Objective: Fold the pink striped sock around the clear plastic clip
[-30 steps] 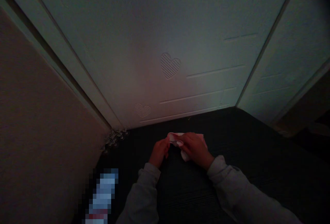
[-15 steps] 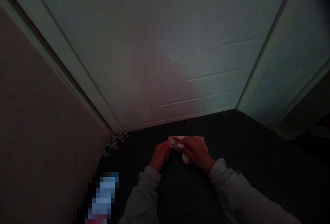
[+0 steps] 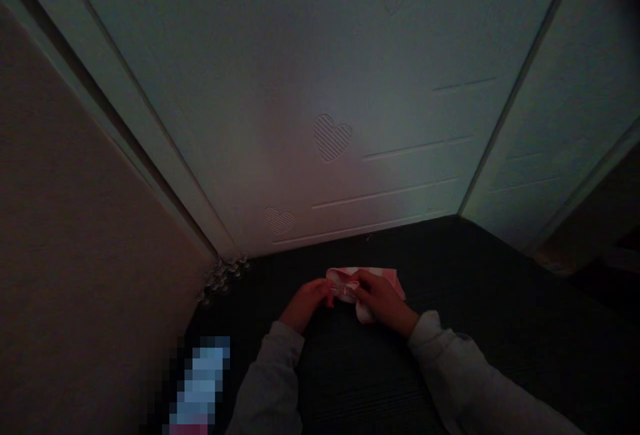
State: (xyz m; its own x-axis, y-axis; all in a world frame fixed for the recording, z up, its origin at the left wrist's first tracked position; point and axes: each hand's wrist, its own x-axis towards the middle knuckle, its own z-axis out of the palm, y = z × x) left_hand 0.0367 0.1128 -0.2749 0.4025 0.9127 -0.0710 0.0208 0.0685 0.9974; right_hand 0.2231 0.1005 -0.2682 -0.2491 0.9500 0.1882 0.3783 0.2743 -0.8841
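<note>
In very dim light, a small pink-and-white cloth (image 3: 389,278) lies on a dark ribbed mat (image 3: 475,328) in front of me. My right hand (image 3: 383,301) rests on top of it with fingers curled, pinching a fold near its left end. There my left hand (image 3: 305,301) meets it, fingers closed on the cloth's left edge. Both arms wear light grey sleeves.
A pale panel with embossed hearts (image 3: 332,136) rises just beyond the mat. A beige wall (image 3: 75,275) stands at the left. Small shiny objects (image 3: 223,273) cluster in the corner. A blurred-out light object (image 3: 200,381) lies at the lower left.
Both hands have shifted slightly lower and closer together on the cloth; the left fingers now reach the fold. The cloth stays in the same spot.
</note>
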